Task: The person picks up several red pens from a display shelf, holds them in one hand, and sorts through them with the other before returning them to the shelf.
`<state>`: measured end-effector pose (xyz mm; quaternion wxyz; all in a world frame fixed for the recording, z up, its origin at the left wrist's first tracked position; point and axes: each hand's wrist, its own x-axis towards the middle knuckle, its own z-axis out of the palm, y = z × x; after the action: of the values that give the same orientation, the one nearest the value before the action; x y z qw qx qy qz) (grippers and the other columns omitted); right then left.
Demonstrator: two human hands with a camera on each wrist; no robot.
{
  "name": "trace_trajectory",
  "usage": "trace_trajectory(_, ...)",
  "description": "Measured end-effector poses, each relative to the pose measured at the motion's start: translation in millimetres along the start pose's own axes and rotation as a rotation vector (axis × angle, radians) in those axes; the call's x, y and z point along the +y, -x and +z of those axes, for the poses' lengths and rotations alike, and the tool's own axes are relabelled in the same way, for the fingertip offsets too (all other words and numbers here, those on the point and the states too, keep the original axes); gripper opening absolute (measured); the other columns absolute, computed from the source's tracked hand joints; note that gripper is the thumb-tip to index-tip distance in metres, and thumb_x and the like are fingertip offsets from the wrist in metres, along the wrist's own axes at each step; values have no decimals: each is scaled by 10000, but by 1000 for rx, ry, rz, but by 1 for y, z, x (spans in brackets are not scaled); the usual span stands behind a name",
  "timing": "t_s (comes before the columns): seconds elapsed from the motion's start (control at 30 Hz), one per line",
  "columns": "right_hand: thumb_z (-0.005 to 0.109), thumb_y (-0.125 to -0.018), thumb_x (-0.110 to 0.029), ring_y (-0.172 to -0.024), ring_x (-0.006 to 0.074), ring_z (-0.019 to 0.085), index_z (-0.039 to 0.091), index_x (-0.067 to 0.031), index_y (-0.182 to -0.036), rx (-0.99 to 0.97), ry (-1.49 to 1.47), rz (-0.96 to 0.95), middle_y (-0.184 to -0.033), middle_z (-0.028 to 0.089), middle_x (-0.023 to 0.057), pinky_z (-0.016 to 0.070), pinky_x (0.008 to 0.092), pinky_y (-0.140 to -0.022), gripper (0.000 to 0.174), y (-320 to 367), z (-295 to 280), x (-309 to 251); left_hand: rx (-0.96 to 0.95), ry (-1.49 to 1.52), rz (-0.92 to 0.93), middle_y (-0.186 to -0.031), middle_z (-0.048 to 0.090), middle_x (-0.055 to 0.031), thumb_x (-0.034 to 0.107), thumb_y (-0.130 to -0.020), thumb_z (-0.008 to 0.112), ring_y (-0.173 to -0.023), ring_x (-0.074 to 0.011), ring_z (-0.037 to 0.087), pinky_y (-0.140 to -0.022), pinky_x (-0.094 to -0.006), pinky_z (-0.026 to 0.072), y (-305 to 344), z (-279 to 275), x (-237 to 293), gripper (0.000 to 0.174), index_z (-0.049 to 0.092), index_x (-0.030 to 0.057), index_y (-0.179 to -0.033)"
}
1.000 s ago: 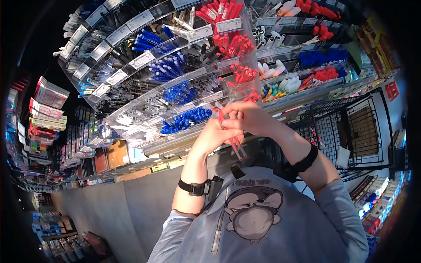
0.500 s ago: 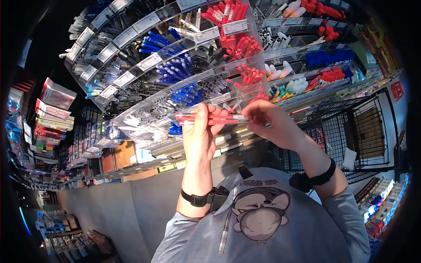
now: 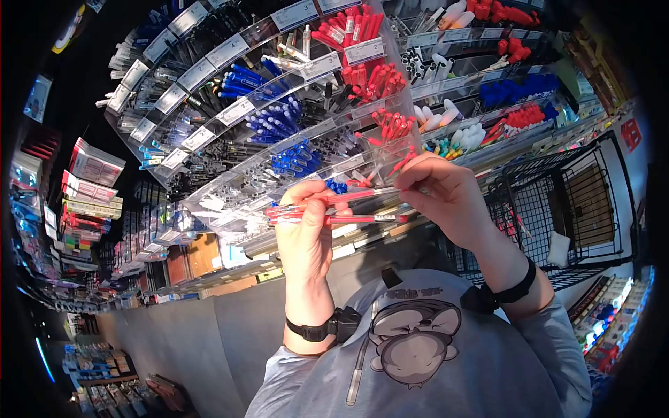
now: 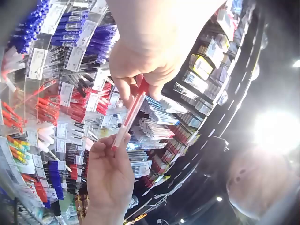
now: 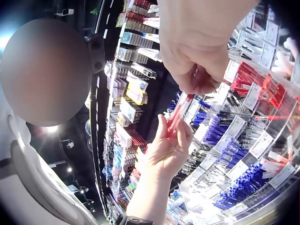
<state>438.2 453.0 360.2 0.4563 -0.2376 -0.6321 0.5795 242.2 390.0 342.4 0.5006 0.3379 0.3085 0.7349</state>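
Several slim red pens (image 3: 362, 219) lie across my left hand (image 3: 304, 233), whose thumb and fingers hold them near one end. One pen sits apart from the others, angled up to my right hand (image 3: 446, 202), whose thumb and fingertips pinch its far end. In the left wrist view a clear-barrelled red pen (image 4: 129, 119) spans from my left hand (image 4: 147, 61) above to my right hand (image 4: 110, 171) below. The right wrist view has my right hand (image 5: 199, 61) at the top and my left hand (image 5: 165, 157) under it, a red pen (image 5: 177, 114) between them.
Beyond the hands rises a tiered clear rack with price labels (image 3: 235, 112), blue pens (image 3: 273, 120) and red pens (image 3: 392, 126). A black wire cart (image 3: 529, 209) stands at the right. Packaged goods (image 3: 90, 181) hang at the left.
The hands have parted from their earlier close grip, and the pens have turned from pointing downward to lying crosswise. Since half a second ago, one pen has separated from the others.
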Motion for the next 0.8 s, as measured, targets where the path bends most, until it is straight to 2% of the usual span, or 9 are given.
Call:
trace_trajectory(0.07,599,-814,49,-850,80,558,604,22,-979,14,25,-51,-945,577,36,464,215,-770,167,1,0,-1,-3,66,19,-907,601,-148,147,-833,646,-778,-239,623,-656,-349,558,0,1,3,272,518,-2,-1021)
trace_trajectory(0.27,593,-827,38,-865,69,555,603,22,-984,53,-93,83,-918,588,28,458,213,-794,158,3,2,-8,47,54,12,-900,608,-152,189,-809,672,-765,-239,631,-658,-351,561,4,5,4,311,523,0,-1006)
trace_trajectory(0.37,592,-844,4,-817,46,536,597,20,-960,65,-83,58,-881,582,15,444,194,-751,117,5,2,-5,30,46,13,-869,618,-135,213,-804,674,-743,-238,636,-655,-355,562,6,8,4,328,525,-2,-1002)
trace_trajectory(0.43,585,-875,-68,-728,23,480,584,8,-908,70,-87,33,-816,550,-11,402,176,-651,83,6,1,-1,20,39,16,-852,622,-124,222,-809,668,-733,-237,636,-648,-355,560,6,6,3,330,525,-3,-1002)
trace_trajectory(0.47,585,-875,-68,-728,23,480,584,8,-908,72,-87,33,-816,550,-11,402,176,-651,83,7,-1,0,10,34,20,-835,625,-113,232,-814,663,-723,-236,637,-641,-355,558,6,6,2,332,525,-4,-1003)
trace_trajectory(0.53,575,-897,-141,-676,10,412,565,-6,-864,35,-64,33,-753,501,-38,345,178,-584,139,8,-3,0,13,24,18,-830,627,-107,240,-817,658,-717,-235,636,-635,-354,555,6,7,2,334,525,-4,-1003)
trace_trajectory(0.6,569,-903,-154,-670,10,400,562,-7,-858,34,-54,30,-740,489,-43,340,182,-577,154,9,-3,-3,16,17,19,-824,629,-102,249,-821,654,-711,-234,636,-629,-353,552,6,8,1,337,525,-4,-1003)
trace_trajectory(0.67,564,-908,-168,-663,10,387,560,-7,-851,32,-44,28,-727,477,-47,334,187,-570,170,10,-3,-6,19,-39,38,-840,616,-102,299,-873,570,-695,-206,630,-601,-320,552,6,8,0,318,526,11,-1001)
trace_trajectory(0.8,561,-909,-169,-664,11,393,553,-3,-836,34,-56,37,-726,476,-42,338,185,-576,182,11,-4,-7,17,-42,29,-840,617,-101,305,-873,569,-691,-205,631,-605,-318,549,6,10,0,323,523,10,-996)
